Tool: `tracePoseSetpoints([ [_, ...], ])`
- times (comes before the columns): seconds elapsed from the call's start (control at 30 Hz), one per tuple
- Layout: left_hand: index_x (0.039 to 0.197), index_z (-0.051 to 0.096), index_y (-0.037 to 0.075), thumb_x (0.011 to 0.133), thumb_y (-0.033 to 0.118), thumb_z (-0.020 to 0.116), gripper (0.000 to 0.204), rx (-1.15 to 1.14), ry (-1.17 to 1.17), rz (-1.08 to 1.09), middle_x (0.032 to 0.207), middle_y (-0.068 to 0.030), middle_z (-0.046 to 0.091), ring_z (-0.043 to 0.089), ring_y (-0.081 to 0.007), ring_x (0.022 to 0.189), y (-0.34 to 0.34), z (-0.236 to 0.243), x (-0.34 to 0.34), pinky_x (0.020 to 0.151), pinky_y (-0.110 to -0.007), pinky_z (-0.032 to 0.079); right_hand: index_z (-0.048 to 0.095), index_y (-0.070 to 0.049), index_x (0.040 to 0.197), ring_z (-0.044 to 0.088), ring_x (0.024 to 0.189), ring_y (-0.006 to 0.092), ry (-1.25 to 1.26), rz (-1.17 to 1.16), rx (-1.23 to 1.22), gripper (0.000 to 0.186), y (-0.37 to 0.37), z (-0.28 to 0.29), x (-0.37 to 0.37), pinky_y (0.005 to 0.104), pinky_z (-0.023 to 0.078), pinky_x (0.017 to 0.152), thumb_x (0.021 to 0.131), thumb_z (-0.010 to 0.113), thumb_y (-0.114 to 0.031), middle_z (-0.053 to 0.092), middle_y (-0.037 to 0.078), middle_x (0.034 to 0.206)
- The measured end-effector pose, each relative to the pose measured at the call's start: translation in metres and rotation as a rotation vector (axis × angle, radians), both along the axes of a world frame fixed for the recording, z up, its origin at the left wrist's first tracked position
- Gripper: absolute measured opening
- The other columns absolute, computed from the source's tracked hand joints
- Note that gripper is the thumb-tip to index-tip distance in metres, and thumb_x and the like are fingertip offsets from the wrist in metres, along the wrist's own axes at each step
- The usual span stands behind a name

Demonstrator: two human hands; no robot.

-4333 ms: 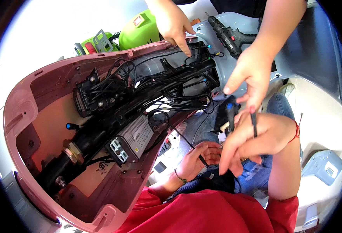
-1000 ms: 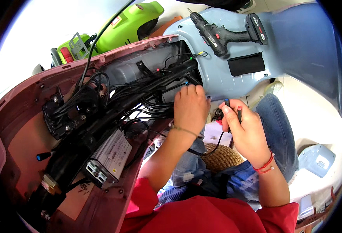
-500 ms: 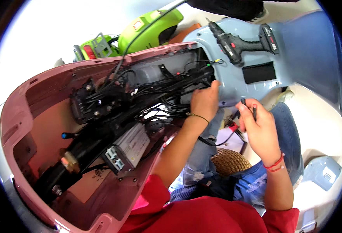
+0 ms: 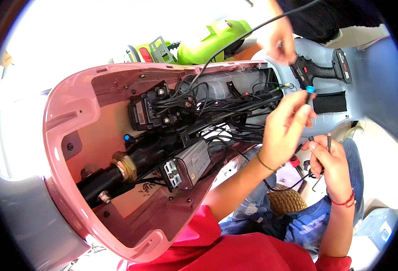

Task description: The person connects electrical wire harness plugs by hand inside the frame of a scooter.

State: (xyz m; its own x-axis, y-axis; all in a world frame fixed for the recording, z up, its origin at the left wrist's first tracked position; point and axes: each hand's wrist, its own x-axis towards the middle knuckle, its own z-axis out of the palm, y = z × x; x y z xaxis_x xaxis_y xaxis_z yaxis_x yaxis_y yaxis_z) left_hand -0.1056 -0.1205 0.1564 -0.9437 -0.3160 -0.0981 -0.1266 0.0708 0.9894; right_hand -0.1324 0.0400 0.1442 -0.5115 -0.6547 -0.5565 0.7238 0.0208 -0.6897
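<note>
My left hand [image 4: 283, 128] is raised beside the open pink scooter shell [image 4: 79, 117]. Its fingertips pinch a small blue-tipped connector [image 4: 309, 91]. Just below it, over my lap, my right hand [image 4: 330, 166] grips a thin black tool [image 4: 329, 141] that stands up from the fist. Inside the shell lie a bundle of black wires [image 4: 208, 106], a black steering column [image 4: 131, 162] and a silver controller box [image 4: 188, 165]. Another person's hand [image 4: 280, 39] reaches in from the top, holding a long black cable [image 4: 235, 43] that runs down into the wiring.
A black cordless drill [image 4: 320, 70] lies on a light blue scooter body [image 4: 370, 77] at the upper right. A green scooter [image 4: 208, 41] stands behind the pink shell. A woven brown object [image 4: 285, 201] rests in my lap, on my jeans.
My left hand has left the wiring at the shell's edge and risen to the right, now pinching the blue-tipped connector. Another person's hand with a black cable has come in at the top.
</note>
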Motion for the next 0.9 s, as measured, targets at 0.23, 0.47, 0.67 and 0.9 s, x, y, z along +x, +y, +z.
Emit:
tracePoseSetpoints([
  [0.23,0.116,0.062,-0.002,0.091,0.003,0.058,0.026,-0.584,0.305,-0.215,0.098,-0.0126,0.064,0.053,-0.0246,0.076,0.012,0.037,-0.003,0.071,-0.034,0.045,0.062,0.0,0.1,0.04,0.049,0.0051,0.091,-0.185,0.0,0.021,0.001,-0.007,-0.001,0.0218,0.03,0.046,0.098,0.055,-0.02,0.047,-0.003,0.059],
  [0.47,0.123,0.054,-0.002,0.102,0.014,0.049,0.027,-0.298,0.098,0.044,0.094,-0.0065,0.065,0.051,-0.0095,0.078,-0.001,0.013,0.016,0.071,-0.024,0.043,0.062,0.001,0.106,0.042,0.053,0.0046,0.201,-0.112,-0.084,0.022,0.001,0.012,-0.002,0.0214,0.033,0.05,0.098,0.056,-0.018,0.05,-0.002,0.063],
  [0.67,0.123,0.055,0.002,0.105,0.024,0.047,0.029,-0.04,0.007,0.237,0.093,-0.0045,0.067,0.051,-0.0056,0.075,-0.007,0.005,0.009,0.07,-0.021,0.044,0.071,0.0,0.104,0.058,0.068,0.0112,0.709,-0.037,-0.256,0.017,-0.002,0.023,-0.003,0.025,0.045,0.06,0.087,0.067,-0.004,0.064,0.006,0.082],
  [0.9,0.125,0.057,0.001,0.103,0.014,0.049,0.027,-0.358,0.243,0.127,0.097,-0.0075,0.066,0.053,-0.0071,0.076,-0.009,0.038,0.033,0.07,-0.022,0.045,0.074,-0.006,0.102,0.059,0.071,0.0175,0.837,-0.074,-0.398,0.023,-0.017,0.021,-0.005,0.0279,0.047,0.062,0.08,0.074,-0.002,0.066,0.005,0.085],
])
